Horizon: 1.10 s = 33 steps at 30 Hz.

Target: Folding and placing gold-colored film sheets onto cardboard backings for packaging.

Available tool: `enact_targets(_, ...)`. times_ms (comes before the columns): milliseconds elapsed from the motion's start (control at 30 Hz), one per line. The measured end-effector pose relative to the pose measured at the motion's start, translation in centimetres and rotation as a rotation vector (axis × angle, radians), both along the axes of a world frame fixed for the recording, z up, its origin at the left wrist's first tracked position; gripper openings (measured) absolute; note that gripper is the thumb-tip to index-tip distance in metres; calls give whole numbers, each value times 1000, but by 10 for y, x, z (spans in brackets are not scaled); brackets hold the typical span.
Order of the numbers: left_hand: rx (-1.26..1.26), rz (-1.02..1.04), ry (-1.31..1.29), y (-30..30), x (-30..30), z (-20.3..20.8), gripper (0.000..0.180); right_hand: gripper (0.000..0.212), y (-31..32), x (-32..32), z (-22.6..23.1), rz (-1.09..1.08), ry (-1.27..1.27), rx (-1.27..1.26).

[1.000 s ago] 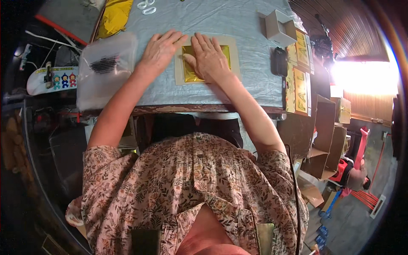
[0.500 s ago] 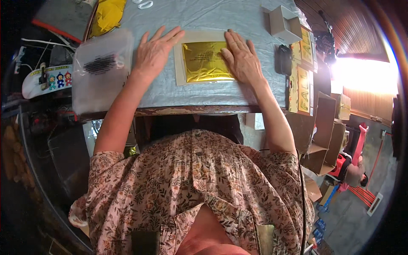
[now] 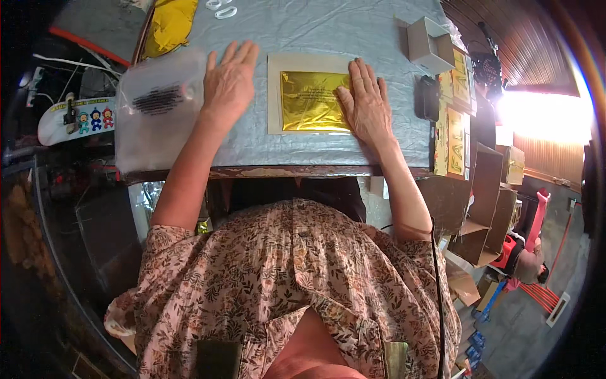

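A shiny gold foil packet [image 3: 310, 104] lies flat on a larger pale beige sheet [image 3: 273, 95] on the table. My right hand [image 3: 368, 104] rests along the packet's right edge, its fingers stretched out and its thumb over the foil. My left hand [image 3: 230, 83], its fingers extended, is to the left of the sheet and apart from it, and holds nothing. Next to that hand lies a stack of clear plastic bags [image 3: 148, 129] with dark print on top.
A wrinkled grey-blue cloth [image 3: 303, 31] covers the table. At the right stand an open white box [image 3: 430, 45], a black case [image 3: 427, 98] and yellow printed packages [image 3: 456, 142]. A yellow bag [image 3: 170, 25] lies far left, near white rings [image 3: 225, 12]. Cardboard boxes [image 3: 486, 196] stand beyond the right edge.
My left hand has drawn away leftward from the sheet toward the plastic bags. My right hand stays at the packet's right edge. The whole view has shifted slightly.
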<state>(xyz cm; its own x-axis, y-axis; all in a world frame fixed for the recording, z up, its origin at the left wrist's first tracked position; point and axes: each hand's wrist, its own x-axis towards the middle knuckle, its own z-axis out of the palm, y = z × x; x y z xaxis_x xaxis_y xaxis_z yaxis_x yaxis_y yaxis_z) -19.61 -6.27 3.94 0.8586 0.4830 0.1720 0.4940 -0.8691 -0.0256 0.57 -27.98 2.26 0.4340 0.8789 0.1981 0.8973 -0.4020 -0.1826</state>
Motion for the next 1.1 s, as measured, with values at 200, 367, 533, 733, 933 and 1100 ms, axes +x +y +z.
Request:
enact_targets(200, -77, -206, -244, -16, 21, -14, 71, 65, 0, -1, 0, 9, 15, 0)
enact_targets(367, -123, -91, -97, -14, 8, -19, 93, 65, -2, -1, 1, 13, 1, -13)
enact_targets(533, -146, -52, -113, -16, 7, -21, 95, 57, 1, -3, 7, -2, -52, 20)
enact_targets(733, -166, -53, -164, -17, 6, -27, 97, 31, 38, 35, 27, 46, 13, 96)
enact_targets(933, -196, -48, -190, -16, 7, -30, 100, 32, 81, 54, 36, 150, 159, -102)
enact_targets(1100, -201, -66, -204, -16, 7, -27, 103, 32, 86, 62, 45, 151, 289, -257)
